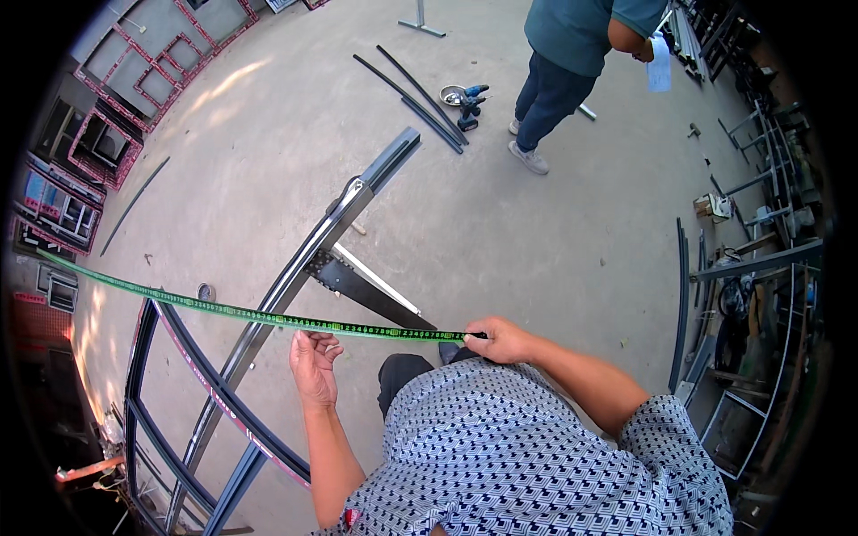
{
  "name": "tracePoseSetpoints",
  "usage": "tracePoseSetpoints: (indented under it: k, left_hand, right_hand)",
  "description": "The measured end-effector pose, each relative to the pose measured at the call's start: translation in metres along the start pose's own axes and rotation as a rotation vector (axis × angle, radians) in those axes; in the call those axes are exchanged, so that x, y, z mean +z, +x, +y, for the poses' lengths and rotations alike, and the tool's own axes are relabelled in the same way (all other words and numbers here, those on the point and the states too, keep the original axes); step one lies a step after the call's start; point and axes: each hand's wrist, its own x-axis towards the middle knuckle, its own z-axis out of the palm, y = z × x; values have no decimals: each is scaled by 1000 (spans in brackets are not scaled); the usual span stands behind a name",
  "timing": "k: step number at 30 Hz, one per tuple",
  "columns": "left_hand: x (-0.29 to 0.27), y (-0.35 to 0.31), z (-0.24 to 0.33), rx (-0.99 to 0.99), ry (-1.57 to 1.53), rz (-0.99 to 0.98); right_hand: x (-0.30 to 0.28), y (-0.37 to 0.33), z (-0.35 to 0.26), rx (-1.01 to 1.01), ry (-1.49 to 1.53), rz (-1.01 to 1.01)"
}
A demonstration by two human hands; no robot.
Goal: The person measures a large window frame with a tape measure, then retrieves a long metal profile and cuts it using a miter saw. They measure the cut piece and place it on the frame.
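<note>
Head view: hands [499, 340] touch numbered green tape [393, 334]

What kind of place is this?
Probably a metal-frame fabrication workshop or yard. Wrapped frames lean along the left side, dark metal bars and a cordless drill lie on the bare grey floor, and a green tape measure is stretched out.

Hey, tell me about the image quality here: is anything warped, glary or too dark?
Head view: straight edges bend toward the rim, which fades to black; head view: warm sunlit patches brighten the floor on the left; head view: the lower-left corner is too dark to read clearly; head view: the tape measure looks reasonably sharp.
</note>
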Motion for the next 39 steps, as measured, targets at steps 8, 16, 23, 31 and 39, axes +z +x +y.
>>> tracePoseSetpoints:
  k: [8, 16, 23, 31, 39]
  left_hand:
    - [26, 15, -33, -306, 323, -206]
    - [42, 28, -76, -354, 749, -453]
    - [62, 53, -60, -418, 935, -476]
    - [127, 138, -22, -318, 957, -563]
    - [151, 210, -40, -141, 1049, -364]
  right_hand:
    - [6, -16, 4, 217, 184, 148]
    - [-1, -14, 20, 257, 298, 301]
    - [-22, 16, 9, 358, 479, 345]
    - [-99, 66, -6, 355, 269, 419]
    - [-128, 81, 15, 377, 198, 395]
